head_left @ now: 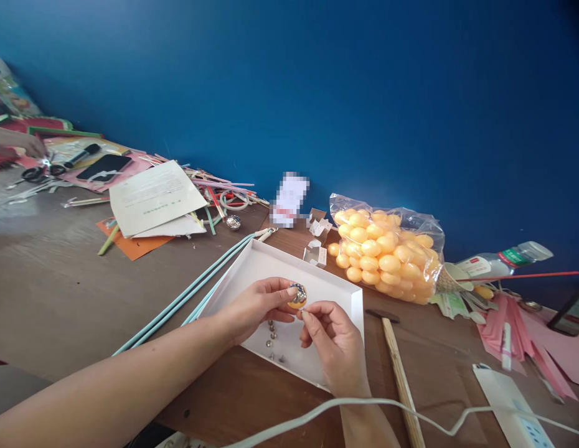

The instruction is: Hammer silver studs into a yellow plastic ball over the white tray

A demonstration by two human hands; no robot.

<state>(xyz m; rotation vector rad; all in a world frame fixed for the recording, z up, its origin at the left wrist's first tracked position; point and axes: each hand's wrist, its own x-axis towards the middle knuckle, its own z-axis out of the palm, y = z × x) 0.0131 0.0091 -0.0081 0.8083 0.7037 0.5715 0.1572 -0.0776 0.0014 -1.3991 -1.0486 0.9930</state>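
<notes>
Above a shallow white box lid (245, 266), my left hand (266, 302) grips a small ball (297, 295) between thumb and fingers. The ball's upper part is covered in shiny silver tack heads, and orange-yellow shows below. Close against its lower edge, my right hand (329, 333) is closed in a pinch on something tiny that I cannot make out. Several silver thumbtacks (269, 343) lie loose in the lid under my hands.
A clear bag of orange-yellow plastic eggs (387, 255) lies behind right. Right of the lid are a hammer (399, 373), a white cable (364, 402) and a power strip (508, 404). Blue cords (187, 289), papers (156, 196) and another person's hand (21, 140) are leftward.
</notes>
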